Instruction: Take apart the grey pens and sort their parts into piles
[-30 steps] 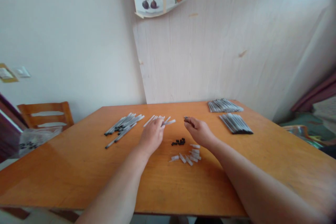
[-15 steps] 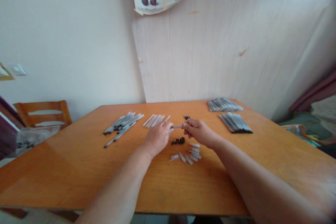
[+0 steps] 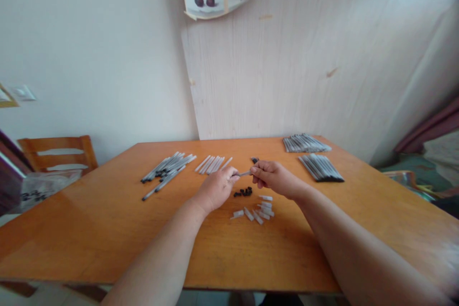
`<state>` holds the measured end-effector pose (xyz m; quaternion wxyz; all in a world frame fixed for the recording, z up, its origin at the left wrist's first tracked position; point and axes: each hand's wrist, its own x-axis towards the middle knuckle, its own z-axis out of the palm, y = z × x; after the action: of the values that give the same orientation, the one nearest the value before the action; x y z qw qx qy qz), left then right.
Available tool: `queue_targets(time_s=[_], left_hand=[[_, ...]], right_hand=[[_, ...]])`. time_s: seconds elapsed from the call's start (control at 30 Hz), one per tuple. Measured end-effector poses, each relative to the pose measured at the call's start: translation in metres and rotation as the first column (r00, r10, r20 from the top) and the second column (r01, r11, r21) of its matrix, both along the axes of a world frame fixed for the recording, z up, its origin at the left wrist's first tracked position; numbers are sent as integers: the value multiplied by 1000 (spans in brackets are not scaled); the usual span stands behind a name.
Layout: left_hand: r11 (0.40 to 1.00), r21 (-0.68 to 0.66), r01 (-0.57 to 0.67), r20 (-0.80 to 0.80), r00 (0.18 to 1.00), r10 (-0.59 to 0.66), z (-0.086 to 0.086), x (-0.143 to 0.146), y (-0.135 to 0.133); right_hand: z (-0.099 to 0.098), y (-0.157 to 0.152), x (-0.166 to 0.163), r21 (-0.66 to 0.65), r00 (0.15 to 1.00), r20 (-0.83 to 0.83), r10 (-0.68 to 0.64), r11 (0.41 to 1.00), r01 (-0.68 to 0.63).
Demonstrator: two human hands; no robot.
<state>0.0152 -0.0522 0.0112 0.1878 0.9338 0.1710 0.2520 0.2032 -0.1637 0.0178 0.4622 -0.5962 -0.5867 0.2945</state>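
Note:
Above the middle of the table, my left hand (image 3: 219,188) and my right hand (image 3: 269,176) are closed on one thin pen (image 3: 244,173). Only its short greyish middle shows between my fingertips; both ends are hidden. Small black caps (image 3: 244,192) lie in a cluster just below my hands. Nearer to me are several white pen clips (image 3: 258,213), loosely scattered. Behind my left hand, white tubes (image 3: 210,164) lie side by side. Another small black piece (image 3: 255,159) shows beyond my right fingers.
Grey pens with black ends (image 3: 168,170) lie heaped on the left of the wooden table (image 3: 118,239). At the right are a row of pens (image 3: 321,168) and a bundle (image 3: 305,143) near the back edge. A chair (image 3: 59,153) with a plastic bag (image 3: 50,184) stands at the left.
My hands have barely moved. The pen between them tilts slightly more, its right end a touch higher. The view has shifted very slightly.

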Motion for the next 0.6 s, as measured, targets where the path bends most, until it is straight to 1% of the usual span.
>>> queue_targets(time_s=[0.2, 0.4, 0.6], left_hand=[[978, -200, 56, -14, 998, -60, 1, 0, 0], [939, -337, 66, -37, 996, -83, 2, -2, 0], [867, -485, 113, -26, 989, -143, -1, -7, 6]], right_hand=[[0, -2, 5, -80, 999, 17, 40, 996, -38], [4, -5, 5, -90, 997, 47, 68, 994, -63], [7, -8, 1, -92, 993, 60, 100, 991, -95]])
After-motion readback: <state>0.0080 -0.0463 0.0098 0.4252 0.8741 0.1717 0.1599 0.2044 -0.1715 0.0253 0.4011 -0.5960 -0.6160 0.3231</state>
